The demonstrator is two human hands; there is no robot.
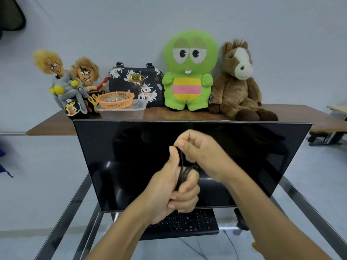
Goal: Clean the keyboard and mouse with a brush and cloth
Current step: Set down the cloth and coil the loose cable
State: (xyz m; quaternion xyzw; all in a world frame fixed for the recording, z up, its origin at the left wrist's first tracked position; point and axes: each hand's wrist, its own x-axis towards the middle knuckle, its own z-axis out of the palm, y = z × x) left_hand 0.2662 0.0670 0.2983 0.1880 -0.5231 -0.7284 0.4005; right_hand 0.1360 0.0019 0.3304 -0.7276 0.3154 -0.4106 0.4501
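Though gripped, cable (181, 171) between hands (185, 169).

Behind the black monitor (131, 156) I see a green plush (189, 72) banded yellow and pink, a brown horse (236, 87) with a white blaze, a black bag (135, 81) printed with white flowers, and an orange basket (115, 100), while before it lies my black keyboard (187, 224).

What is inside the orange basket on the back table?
The orange basket sits on a clear plastic container. Through its rim a small round metallic object shows. The mesh wall hides the rest of its floor, so anything lower cannot be seen.
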